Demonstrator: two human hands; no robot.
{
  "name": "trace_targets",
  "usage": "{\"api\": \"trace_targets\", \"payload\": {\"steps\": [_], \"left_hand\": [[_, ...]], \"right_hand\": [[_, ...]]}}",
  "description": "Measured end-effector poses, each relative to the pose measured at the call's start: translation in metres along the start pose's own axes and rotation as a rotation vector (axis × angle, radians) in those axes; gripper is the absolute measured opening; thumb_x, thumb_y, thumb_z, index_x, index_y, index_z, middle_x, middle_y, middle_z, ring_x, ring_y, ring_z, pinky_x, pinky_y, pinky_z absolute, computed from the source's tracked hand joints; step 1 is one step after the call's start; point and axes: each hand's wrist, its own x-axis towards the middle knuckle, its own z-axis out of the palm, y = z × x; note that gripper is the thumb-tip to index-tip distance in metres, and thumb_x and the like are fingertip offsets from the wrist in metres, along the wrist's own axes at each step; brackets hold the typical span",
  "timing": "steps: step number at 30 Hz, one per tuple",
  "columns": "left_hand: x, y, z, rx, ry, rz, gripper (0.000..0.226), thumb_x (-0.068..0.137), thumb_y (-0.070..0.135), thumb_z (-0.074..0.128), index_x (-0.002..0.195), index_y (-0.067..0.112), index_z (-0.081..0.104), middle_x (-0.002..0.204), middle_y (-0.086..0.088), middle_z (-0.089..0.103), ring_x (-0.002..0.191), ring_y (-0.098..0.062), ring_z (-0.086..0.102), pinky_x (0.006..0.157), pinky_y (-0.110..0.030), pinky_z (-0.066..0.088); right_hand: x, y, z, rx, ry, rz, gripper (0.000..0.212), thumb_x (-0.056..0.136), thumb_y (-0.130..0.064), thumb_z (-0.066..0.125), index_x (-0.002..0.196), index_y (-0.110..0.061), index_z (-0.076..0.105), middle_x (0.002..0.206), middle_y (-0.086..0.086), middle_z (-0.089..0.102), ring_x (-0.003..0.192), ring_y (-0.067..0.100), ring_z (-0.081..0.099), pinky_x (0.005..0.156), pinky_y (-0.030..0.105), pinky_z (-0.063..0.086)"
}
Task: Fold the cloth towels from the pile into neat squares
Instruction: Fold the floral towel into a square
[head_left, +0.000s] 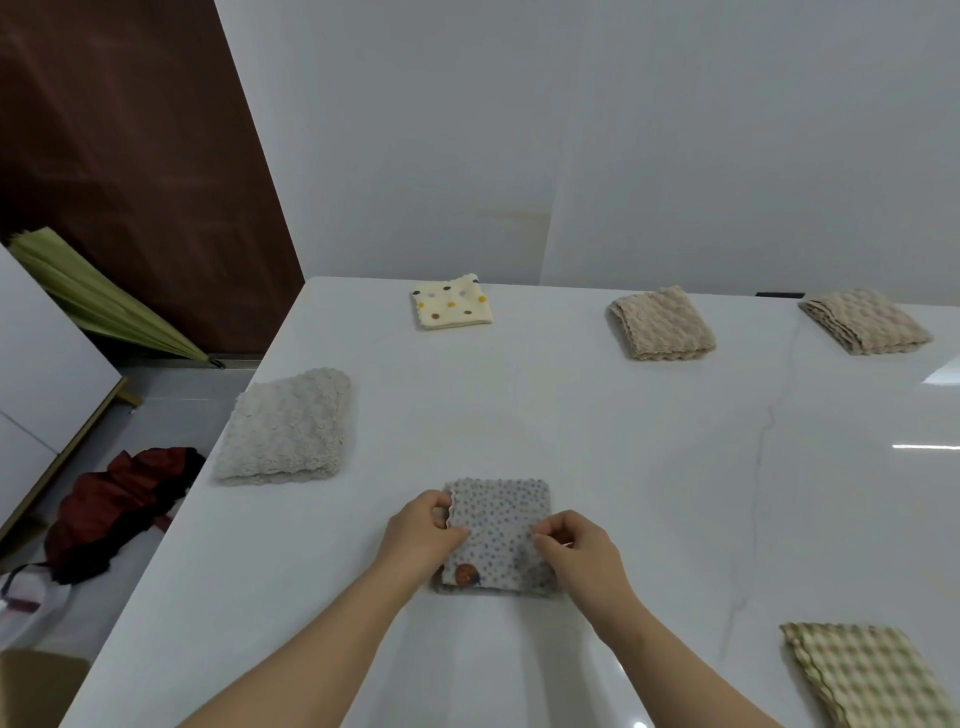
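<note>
The person seems to be finishing a fold on a grey dotted towel (501, 525), which lies as a small square near the front of the white counter (649, 467), straight ahead. The left hand (421, 535) pinches the towel's scalloped left edge, thumb on top, while the right hand (582, 551) pinches the top layer near the right side. The layers look roughly matched, so the next move likely calls for squaring the edges, pressing flat and letting go. Other folded towels sit well apart: a fluffy white towel (285, 426), a cream spotted towel (451, 306), two beige towels (660, 325) at the back, and a checked towel (872, 675) at front right. No unfolded pile is in view. The glossy counter meets a pale wall; on the floor at left lie a green umbrella (104, 301) and a dark red cloth (114, 504).
</note>
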Motion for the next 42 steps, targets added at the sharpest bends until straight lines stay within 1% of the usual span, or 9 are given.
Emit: {"api": "trace_targets", "payload": {"steps": [2, 6, 10, 13, 18, 26, 33, 37, 42], "left_hand": [[-0.001, -0.001, 0.0, 0.144, 0.051, 0.001, 0.022, 0.083, 0.021, 0.065, 0.101, 0.022, 0.052, 0.08, 0.006, 0.056, 0.09, -0.018, 0.059, 0.076, -0.027, 0.044], [-0.001, -0.002, 0.004, 0.266, 0.077, -0.055, 0.044, 0.082, 0.029, 0.065, 0.117, 0.016, 0.042, 0.11, -0.005, 0.054, 0.1, -0.02, 0.056, 0.074, -0.026, 0.04], [-0.002, 0.001, 0.004, 0.265, 0.009, -0.089, 0.02, 0.081, 0.027, 0.064, 0.082, 0.017, 0.047, 0.076, 0.003, 0.052, 0.072, -0.013, 0.051, 0.063, -0.026, 0.038], [-0.001, -0.002, 0.002, 0.211, -0.046, -0.092, 0.033, 0.08, 0.024, 0.066, 0.06, 0.018, 0.04, 0.062, 0.003, 0.047, 0.059, -0.01, 0.045, 0.055, -0.025, 0.032], [-0.002, -0.011, -0.005, 0.033, -0.141, -0.078, 0.024, 0.084, 0.022, 0.063, 0.069, 0.019, 0.045, 0.074, 0.003, 0.052, 0.077, -0.016, 0.051, 0.065, -0.025, 0.037], [-0.021, -0.021, -0.003, 0.106, -0.138, 0.047, 0.006, 0.093, 0.025, 0.052, 0.091, 0.02, 0.051, 0.074, 0.007, 0.049, 0.07, -0.007, 0.047, 0.059, -0.018, 0.036], [-0.068, -0.034, 0.01, -0.027, -0.127, 0.066, 0.032, 0.093, 0.019, 0.051, 0.112, 0.034, 0.03, 0.074, 0.003, 0.048, 0.072, -0.015, 0.046, 0.066, -0.025, 0.037], [-0.094, -0.044, 0.02, 0.096, -0.171, 0.087, 0.024, 0.093, 0.014, 0.047, 0.1, 0.037, 0.048, 0.084, 0.004, 0.05, 0.08, -0.014, 0.048, 0.075, -0.025, 0.039], [-0.117, -0.054, 0.029, 0.02, -0.091, 0.062, 0.019, 0.091, 0.008, 0.049, 0.095, 0.025, 0.055, 0.079, 0.008, 0.046, 0.071, -0.004, 0.044, 0.063, -0.013, 0.037]], "right_hand": [[0.003, 0.004, 0.0, -0.032, 0.024, 0.018, 0.008, 0.083, -0.01, 0.058, 0.083, -0.018, 0.058, 0.08, -0.002, 0.059, 0.069, 0.011, 0.053, 0.056, 0.017, 0.04], [0.007, 0.01, 0.0, -0.093, 0.017, 0.074, 0.029, 0.084, -0.016, 0.061, 0.104, -0.019, 0.04, 0.086, 0.0, 0.053, 0.075, 0.014, 0.054, 0.055, 0.018, 0.039], [0.007, 0.011, 0.004, -0.097, -0.028, 0.124, 0.025, 0.083, -0.019, 0.064, 0.101, -0.016, 0.047, 0.084, -0.002, 0.057, 0.072, 0.009, 0.054, 0.057, 0.017, 0.042], [0.006, 0.012, 0.006, -0.153, -0.025, 0.122, 0.013, 0.082, -0.019, 0.065, 0.086, -0.013, 0.054, 0.076, -0.002, 0.058, 0.069, 0.012, 0.054, 0.06, 0.022, 0.042], [-0.006, 0.012, 0.009, -0.102, -0.004, 0.133, 0.015, 0.084, -0.018, 0.061, 0.079, -0.01, 0.05, 0.071, -0.001, 0.052, 0.064, 0.011, 0.047, 0.057, 0.022, 0.037], [-0.036, 0.024, 0.011, -0.076, 0.006, 0.124, 0.01, 0.09, -0.021, 0.056, 0.096, -0.013, 0.057, 0.083, -0.001, 0.059, 0.076, 0.013, 0.053, 0.064, 0.022, 0.04], [-0.065, 0.037, -0.001, -0.021, -0.075, 0.116, 0.014, 0.091, -0.016, 0.053, 0.105, -0.019, 0.052, 0.092, -0.002, 0.06, 0.081, 0.01, 0.056, 0.062, 0.016, 0.041], [-0.085, 0.05, -0.007, -0.013, -0.118, 0.11, 0.028, 0.091, -0.017, 0.054, 0.118, -0.017, 0.046, 0.094, -0.003, 0.057, 0.084, 0.011, 0.057, 0.064, 0.016, 0.042], [-0.104, 0.061, -0.013, -0.002, -0.159, 0.051, 0.035, 0.092, -0.016, 0.05, 0.118, -0.031, 0.033, 0.088, 0.0, 0.059, 0.08, 0.011, 0.054, 0.065, 0.018, 0.041]]}}
